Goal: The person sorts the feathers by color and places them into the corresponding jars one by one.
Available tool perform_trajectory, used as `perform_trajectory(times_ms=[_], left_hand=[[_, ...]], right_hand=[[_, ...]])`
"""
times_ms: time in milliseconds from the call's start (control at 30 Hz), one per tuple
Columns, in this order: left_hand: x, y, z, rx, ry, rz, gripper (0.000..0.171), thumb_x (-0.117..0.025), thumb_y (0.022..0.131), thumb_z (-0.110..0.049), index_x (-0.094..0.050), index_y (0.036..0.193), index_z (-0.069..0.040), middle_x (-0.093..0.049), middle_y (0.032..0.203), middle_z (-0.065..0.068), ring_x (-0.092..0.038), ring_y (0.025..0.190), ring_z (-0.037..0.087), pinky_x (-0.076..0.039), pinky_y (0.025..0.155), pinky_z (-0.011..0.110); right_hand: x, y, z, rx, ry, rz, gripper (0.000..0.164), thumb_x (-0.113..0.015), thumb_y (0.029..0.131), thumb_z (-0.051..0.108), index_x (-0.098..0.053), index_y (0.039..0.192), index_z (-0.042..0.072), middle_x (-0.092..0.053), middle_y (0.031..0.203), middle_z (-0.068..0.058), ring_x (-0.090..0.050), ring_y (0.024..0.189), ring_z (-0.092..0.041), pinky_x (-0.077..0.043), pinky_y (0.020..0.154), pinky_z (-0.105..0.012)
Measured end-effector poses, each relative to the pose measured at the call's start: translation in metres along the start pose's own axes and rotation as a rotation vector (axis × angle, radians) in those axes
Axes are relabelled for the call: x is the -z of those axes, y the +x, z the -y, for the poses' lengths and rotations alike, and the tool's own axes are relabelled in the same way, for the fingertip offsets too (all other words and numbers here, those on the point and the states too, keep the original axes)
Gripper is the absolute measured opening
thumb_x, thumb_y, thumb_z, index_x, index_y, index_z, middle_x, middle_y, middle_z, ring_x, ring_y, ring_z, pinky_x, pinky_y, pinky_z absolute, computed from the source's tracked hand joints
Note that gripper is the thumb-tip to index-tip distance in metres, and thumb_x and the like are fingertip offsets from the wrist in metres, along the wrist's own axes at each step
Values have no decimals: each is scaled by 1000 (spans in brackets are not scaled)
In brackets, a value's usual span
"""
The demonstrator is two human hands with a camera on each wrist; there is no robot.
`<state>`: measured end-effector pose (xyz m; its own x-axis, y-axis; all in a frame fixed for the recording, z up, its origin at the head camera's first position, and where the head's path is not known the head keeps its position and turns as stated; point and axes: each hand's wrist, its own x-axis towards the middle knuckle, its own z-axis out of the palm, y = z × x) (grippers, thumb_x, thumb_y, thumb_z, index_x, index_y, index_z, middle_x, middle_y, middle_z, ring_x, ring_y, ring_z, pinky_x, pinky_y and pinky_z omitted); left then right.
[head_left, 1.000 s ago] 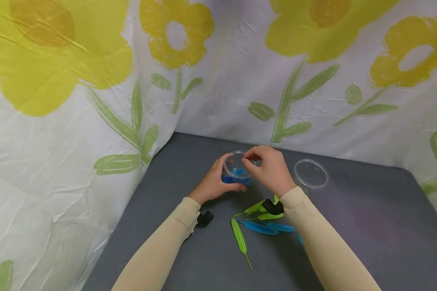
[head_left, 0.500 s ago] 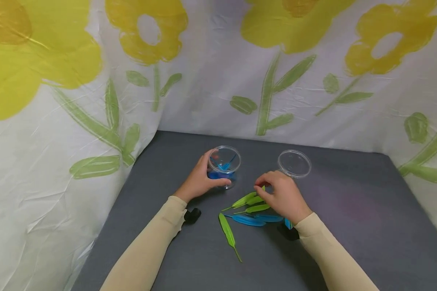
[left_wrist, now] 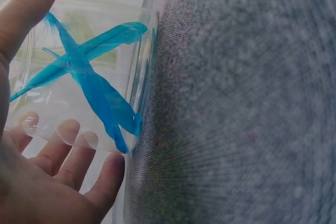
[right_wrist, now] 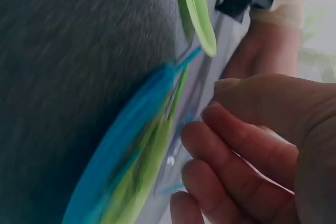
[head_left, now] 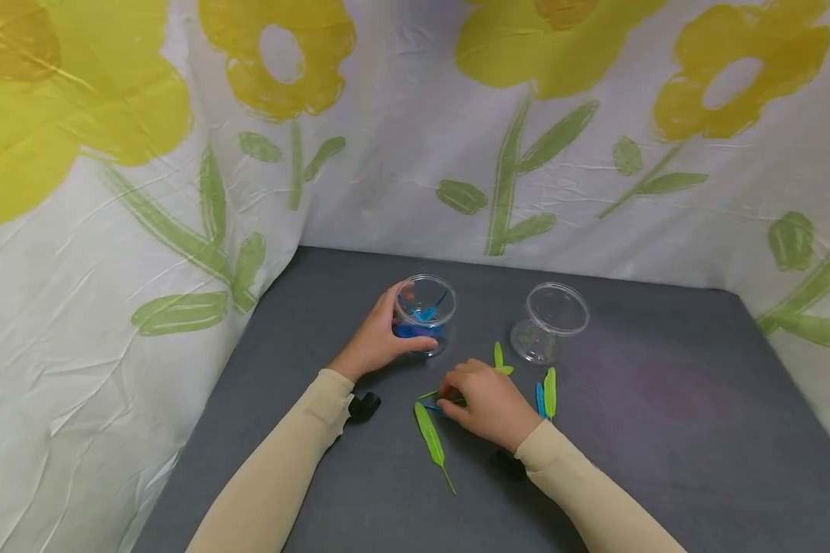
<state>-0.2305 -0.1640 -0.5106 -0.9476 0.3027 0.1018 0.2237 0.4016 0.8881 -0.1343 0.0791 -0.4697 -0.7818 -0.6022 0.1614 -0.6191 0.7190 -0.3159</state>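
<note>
My left hand (head_left: pixel 380 334) grips an upright clear plastic jar (head_left: pixel 434 344), thumb on the near side and fingers round the far side. Inside it, blue feathers (left_wrist: pixel 94 90) lie crossed, as the left wrist view shows. My right hand (head_left: pixel 487 401) is low over the feather pile with loosely curled fingers and covers much of it. In the right wrist view a blue feather (right_wrist: pixel 123 121) and a lime green feather (right_wrist: pixel 152 169) lie just beside the fingertips, with nothing pinched between thumb and fingers. One lime green feather (head_left: pixel 430 436) lies apart, nearer the body.
A second clear jar (head_left: pixel 539 334), with no feathers in it, stands behind and right of the pile. A green feather (head_left: pixel 550 390) and a blue one (head_left: pixel 540 399) stick out right of my right hand. A flower-printed cloth (head_left: pixel 401 177) hangs behind the grey table (head_left: pixel 650 461).
My right hand has left the held jar and come down and toward me, past the green feathers to the blue ones. The left hand keeps its hold; the head view has shifted.
</note>
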Motion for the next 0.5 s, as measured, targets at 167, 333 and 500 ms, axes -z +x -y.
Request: perform_trajectory(times_ms=[167, 333, 500], left_hand=[[1, 1, -2, -4, -1, 1, 111, -92, 81, -59, -22, 167, -48, -44, 161, 0, -51, 142, 27, -47, 119, 54], [1, 0, -3, 6, 2, 7, 110, -92, 83, -56, -23, 167, -46, -43, 161, 1, -49, 146, 25, -46, 122, 51], [2, -3, -4, 16, -1, 12, 110, -92, 84, -54, -23, 168, -44, -43, 162, 1, -48, 147, 26, -44, 124, 51]], right_hand=[[-5, 10, 8, 29, -23, 16, 9, -87, 93, 23, -79, 92, 21, -71, 86, 8, -61, 81, -10, -54, 68, -25], [-9, 18, 14, 13, -7, 54, 8, -87, 93, 25, -81, 93, 20, -72, 87, 7, -62, 83, -11, -54, 68, -27], [-16, 21, 16, 20, -4, 82, 7, -87, 92, 22, -82, 92, 19, -73, 88, 7, -64, 83, -13, -56, 70, -29]])
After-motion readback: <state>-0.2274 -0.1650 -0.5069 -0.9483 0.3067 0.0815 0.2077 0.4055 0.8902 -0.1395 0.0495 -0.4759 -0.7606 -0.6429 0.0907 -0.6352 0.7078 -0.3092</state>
